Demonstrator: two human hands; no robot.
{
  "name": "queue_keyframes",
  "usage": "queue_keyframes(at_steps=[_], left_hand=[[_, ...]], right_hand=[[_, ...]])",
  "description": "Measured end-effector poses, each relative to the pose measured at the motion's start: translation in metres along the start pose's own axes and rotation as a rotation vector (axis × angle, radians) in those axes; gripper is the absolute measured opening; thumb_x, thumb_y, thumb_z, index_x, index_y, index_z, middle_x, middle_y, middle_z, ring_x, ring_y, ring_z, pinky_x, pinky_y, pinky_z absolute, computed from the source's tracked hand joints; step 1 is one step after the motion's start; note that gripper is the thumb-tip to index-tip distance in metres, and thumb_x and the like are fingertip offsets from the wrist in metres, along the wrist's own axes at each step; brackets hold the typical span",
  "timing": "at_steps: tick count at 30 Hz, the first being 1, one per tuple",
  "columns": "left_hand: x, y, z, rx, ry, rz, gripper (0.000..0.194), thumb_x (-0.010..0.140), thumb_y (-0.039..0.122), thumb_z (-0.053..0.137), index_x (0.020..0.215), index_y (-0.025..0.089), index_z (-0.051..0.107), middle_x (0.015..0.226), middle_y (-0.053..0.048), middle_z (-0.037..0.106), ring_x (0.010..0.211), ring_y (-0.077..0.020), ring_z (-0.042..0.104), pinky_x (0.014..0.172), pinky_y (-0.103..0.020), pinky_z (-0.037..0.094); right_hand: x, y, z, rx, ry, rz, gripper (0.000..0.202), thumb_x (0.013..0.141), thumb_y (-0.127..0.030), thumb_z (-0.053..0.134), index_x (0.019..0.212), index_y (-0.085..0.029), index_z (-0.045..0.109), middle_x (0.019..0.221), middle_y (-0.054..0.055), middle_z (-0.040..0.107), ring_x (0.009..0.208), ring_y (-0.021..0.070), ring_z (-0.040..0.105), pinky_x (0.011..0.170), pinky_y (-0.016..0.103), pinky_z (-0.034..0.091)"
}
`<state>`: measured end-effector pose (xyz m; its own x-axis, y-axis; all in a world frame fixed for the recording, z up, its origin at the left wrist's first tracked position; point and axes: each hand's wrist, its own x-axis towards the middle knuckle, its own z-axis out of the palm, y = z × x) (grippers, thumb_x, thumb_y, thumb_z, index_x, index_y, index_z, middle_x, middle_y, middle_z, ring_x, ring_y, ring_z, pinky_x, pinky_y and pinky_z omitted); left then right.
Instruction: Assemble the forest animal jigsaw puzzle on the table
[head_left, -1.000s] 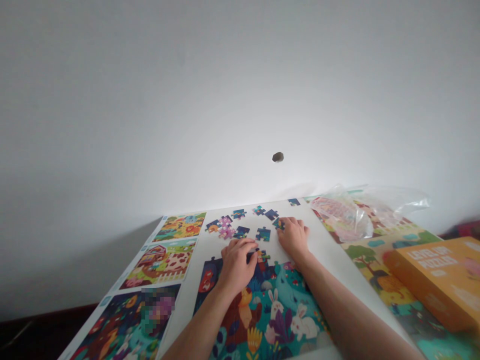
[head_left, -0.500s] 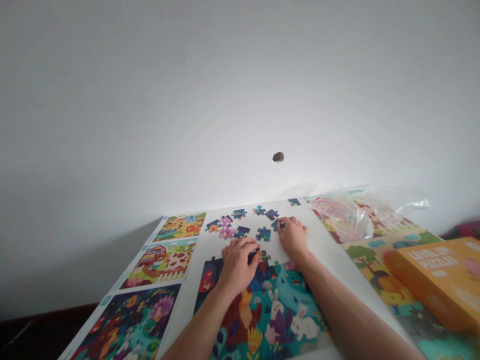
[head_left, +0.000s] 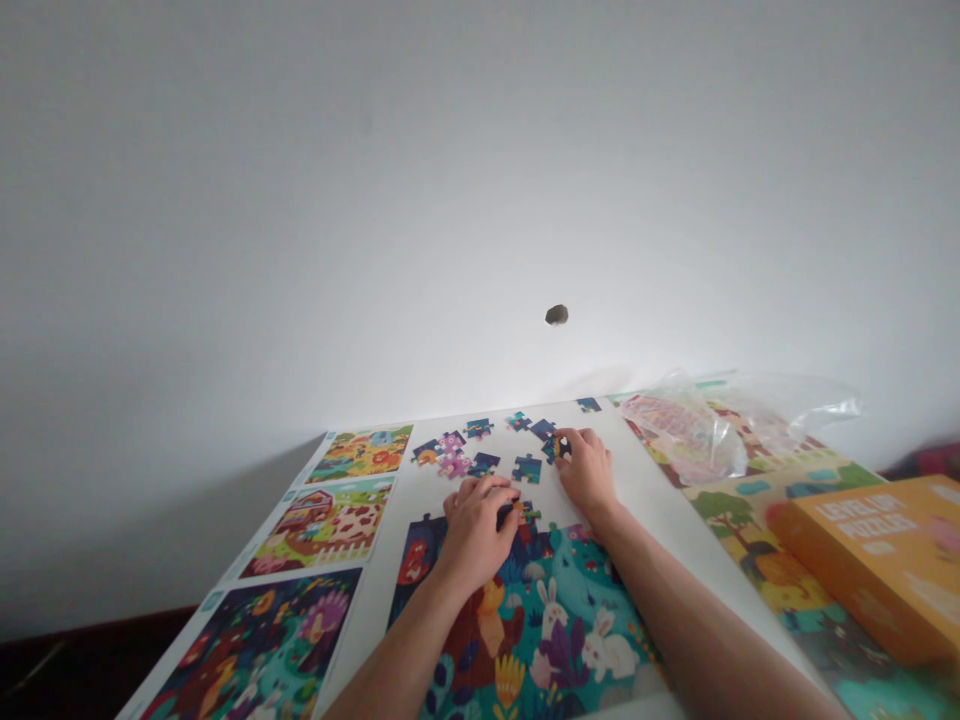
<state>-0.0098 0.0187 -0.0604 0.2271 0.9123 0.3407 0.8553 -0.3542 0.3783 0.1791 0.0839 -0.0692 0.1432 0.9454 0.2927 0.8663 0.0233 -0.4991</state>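
A partly assembled jigsaw puzzle (head_left: 566, 610) with white rabbits and a squirrel lies in front of me. At its upper edge is my left hand (head_left: 484, 515), its thumb and fingers closed around a dark puzzle piece (head_left: 505, 514) that is mostly covered. Farther out on the right, my right hand (head_left: 587, 468) pinches a dark blue and yellow puzzle piece (head_left: 556, 447) at the tabletop. Several loose pieces are spread beyond the assembled part, among them a blue piece (head_left: 527, 468), a pink piece (head_left: 454, 464) and a piece in the far corner (head_left: 589, 404).
Three picture cards line the left side, including a farm card (head_left: 319, 525) and a dark forest card (head_left: 259, 645). On the right are clear plastic bags (head_left: 690, 430), a printed sheet (head_left: 739, 510) and an orange puzzle box (head_left: 877, 560). A white wall (head_left: 450, 250) rises behind the table.
My right hand has shifted slightly, and the piece at its fingertips has turned a little and now lies close to the blue piece behind it. My left hand stays in place.
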Motion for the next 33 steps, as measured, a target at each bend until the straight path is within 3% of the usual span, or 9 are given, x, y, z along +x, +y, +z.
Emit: queue_keyframes(at_steps=[5,12,18,28,33], left_hand=[[0.0,-0.001,0.001,0.0,0.008,-0.001,0.021,0.084,0.022,0.058,0.099,0.029,0.071,0.114,-0.003,0.065,0.109,-0.0261,0.055,0.093,-0.043,0.039],[0.0,-0.002,0.002,0.006,0.0,0.007,0.021,0.084,0.022,0.058,0.099,0.027,0.071,0.115,-0.004,0.064,0.109,-0.0258,0.055,0.092,-0.042,0.04],[0.0,-0.002,0.002,0.007,0.006,0.009,0.02,0.085,0.024,0.057,0.099,0.029,0.071,0.114,-0.004,0.064,0.107,-0.0256,0.056,0.093,-0.043,0.04],[0.0,-0.002,0.002,0.008,0.003,0.011,0.021,0.085,0.025,0.057,0.1,0.029,0.07,0.115,-0.004,0.064,0.109,-0.0262,0.055,0.091,-0.043,0.04],[0.0,-0.002,0.002,0.003,0.005,0.007,0.02,0.084,0.024,0.058,0.099,0.028,0.071,0.115,-0.004,0.065,0.109,-0.026,0.055,0.093,-0.043,0.04]], right_hand=[[0.001,0.002,0.002,0.055,0.025,-0.03,0.04,0.08,-0.012,0.06,0.116,-0.029,0.06,0.111,0.004,0.057,0.106,0.0211,0.052,0.085,0.03,0.034],[0.006,0.005,0.008,0.257,0.063,-0.039,0.031,0.085,-0.017,0.052,0.112,-0.023,0.065,0.09,0.003,0.063,0.078,0.0148,0.057,0.076,0.025,0.039],[0.006,0.008,0.011,0.297,0.081,-0.087,0.023,0.081,-0.02,0.053,0.099,-0.02,0.067,0.077,0.001,0.062,0.068,0.0139,0.055,0.067,0.024,0.038],[0.004,0.002,0.004,0.165,0.0,0.026,0.019,0.085,-0.028,0.056,0.102,-0.024,0.066,0.083,0.0,0.066,0.077,0.0153,0.058,0.074,0.026,0.035],[0.001,0.001,0.0,-0.027,0.012,0.011,0.029,0.085,-0.022,0.054,0.112,-0.023,0.063,0.102,0.007,0.065,0.098,0.0212,0.057,0.084,0.03,0.036]])
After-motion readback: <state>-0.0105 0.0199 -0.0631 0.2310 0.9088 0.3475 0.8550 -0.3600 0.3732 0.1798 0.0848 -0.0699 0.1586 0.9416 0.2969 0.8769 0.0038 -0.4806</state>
